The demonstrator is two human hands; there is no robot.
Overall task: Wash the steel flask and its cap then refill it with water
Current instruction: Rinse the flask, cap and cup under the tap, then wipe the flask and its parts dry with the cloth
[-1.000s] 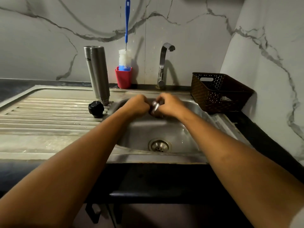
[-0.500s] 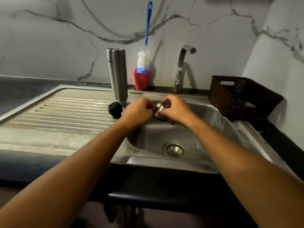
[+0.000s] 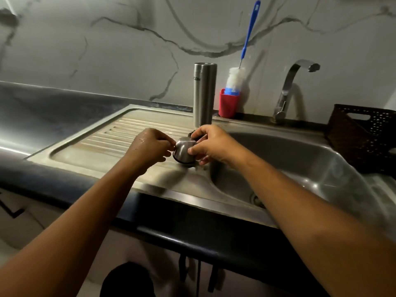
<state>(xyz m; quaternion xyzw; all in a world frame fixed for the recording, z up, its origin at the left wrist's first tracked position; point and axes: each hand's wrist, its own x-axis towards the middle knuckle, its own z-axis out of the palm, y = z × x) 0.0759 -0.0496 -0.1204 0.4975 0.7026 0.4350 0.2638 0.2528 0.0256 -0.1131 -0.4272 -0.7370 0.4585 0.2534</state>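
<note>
Over the ribbed steel draining board, just left of the sink basin, both hands hold the small cup-shaped steel cap with a black rim. The left hand has its fingers curled and pinches the cap's left side. The right hand grips the cap between thumb and fingers from the right. The cap is tilted, with its black rim facing down.

The tall cylindrical steel flask stands on the draining board just behind the hands, its lower end hidden by the right hand. Beside it, a red plastic cup holds a blue-handled white bottle brush. The dark tabletop frames the sink.
</note>
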